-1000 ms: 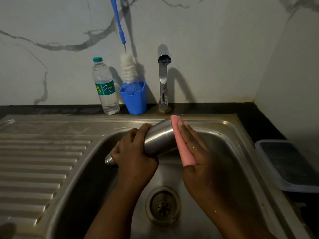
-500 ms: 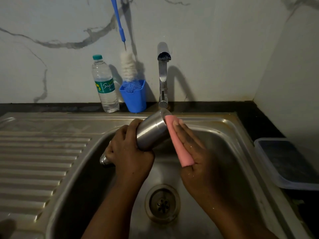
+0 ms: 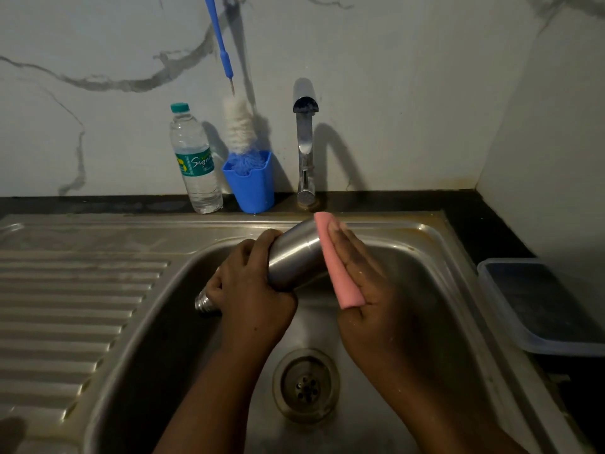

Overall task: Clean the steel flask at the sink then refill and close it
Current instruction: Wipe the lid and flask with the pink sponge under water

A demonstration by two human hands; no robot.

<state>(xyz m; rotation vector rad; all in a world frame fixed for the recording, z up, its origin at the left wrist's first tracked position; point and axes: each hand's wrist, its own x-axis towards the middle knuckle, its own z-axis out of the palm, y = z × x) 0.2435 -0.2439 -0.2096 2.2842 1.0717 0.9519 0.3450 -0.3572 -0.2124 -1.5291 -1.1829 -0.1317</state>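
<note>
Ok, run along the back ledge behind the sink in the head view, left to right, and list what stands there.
Plastic water bottle → blue cup holding the bottle brush → tap. Further right, off the ledge, a lidded plastic container sits beside the sink.

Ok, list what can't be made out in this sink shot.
Head view only:
- Flask base: covered by the pink cloth under the right hand.
- Flask middle: wrapped by the left hand; only the threaded neck shows.
- Brush handle top: cut off by the upper edge.
- Plastic box: too dark to tell its contents.
</note>
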